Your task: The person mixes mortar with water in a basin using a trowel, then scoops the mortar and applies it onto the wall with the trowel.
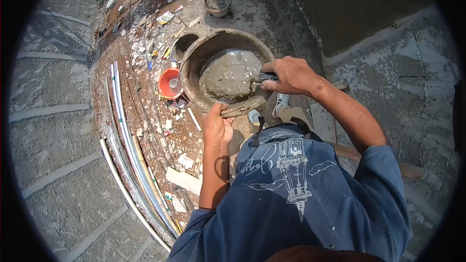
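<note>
A round tub (193, 90) with a worn, mortar-stained rim is in front of me, tilted towards me. Wet grey mortar (228, 75) fills its bottom, with a thin watery film at the far side. My left hand (216, 128) is closed on the tub's near-left rim, thumb on top. At the right rim, my right hand (290, 76) wraps round the dark handle of a trowel (267, 76). The trowel's blade is mostly hidden, in or against the mortar.
Behind the tub stands a small bucket (217, 5) of grey material. An orange-red bowl-shaped container (170, 83) lies to the left. Long pipes (127, 131) and rubble (145, 43) cover the ground there. Block walls rise at the left (53, 87) and right (412, 87).
</note>
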`<state>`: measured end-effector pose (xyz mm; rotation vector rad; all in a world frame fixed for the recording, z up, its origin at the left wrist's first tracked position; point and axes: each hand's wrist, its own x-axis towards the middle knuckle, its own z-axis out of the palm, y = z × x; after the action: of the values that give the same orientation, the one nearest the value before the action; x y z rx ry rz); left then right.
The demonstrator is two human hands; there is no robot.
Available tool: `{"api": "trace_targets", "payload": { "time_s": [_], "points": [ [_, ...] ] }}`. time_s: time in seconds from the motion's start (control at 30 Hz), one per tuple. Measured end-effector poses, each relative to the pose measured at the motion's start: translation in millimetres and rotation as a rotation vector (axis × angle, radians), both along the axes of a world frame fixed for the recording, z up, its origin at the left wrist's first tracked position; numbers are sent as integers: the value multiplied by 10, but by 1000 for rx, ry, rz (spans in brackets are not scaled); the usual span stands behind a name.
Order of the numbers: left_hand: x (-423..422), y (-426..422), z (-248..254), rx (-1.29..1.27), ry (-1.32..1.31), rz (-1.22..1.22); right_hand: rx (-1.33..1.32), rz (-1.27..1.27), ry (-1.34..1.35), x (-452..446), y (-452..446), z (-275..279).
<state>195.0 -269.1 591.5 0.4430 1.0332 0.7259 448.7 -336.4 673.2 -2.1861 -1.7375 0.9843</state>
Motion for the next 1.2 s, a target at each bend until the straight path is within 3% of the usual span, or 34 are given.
{"api": "trace_targets", "payload": {
  "time_s": [0.1,0.17,0.37,0.43,0.53,0.6,0.67,0.77,0.9,0.93,1.0,1.1,1.2],
  "points": [
    [41,-48,177,-90,25,50,136,-33,106,69,-112,-82],
    [-113,2,-47,-117,-22,36,218,-32,156,121,-127,38],
    [97,-233,-14,-56,118,132,606,160,310,1039,-367,672],
    [159,-345,-75,-63,105,174,330,70,693,1585,-590,962],
    [383,-510,-150,-71,113,211,294,20,831,2719,-979,1069],
    [485,-576,-323,-98,137,218,419,-265,731,3635,-1455,1137],
    [591,-745,-212,-90,186,124,749,-809,255,4310,-2237,1358],
    [913,-998,-208,-133,114,175,938,-993,-83,3852,-3366,1982],
    [1119,-1088,-244,-160,142,76,748,-903,-233,3047,-3479,1801],
    [1206,-1108,-209,-163,135,34,669,-833,-245,2903,-3368,1661],
    [1394,-1180,-56,-140,101,-7,537,-600,-514,2566,-3081,1288],
    [1464,-1233,6,-73,84,-142,303,-315,-621,2033,-2550,792],
    [1519,-1265,72,16,43,-219,399,-90,-660,1670,-2206,63]
  ]
}}
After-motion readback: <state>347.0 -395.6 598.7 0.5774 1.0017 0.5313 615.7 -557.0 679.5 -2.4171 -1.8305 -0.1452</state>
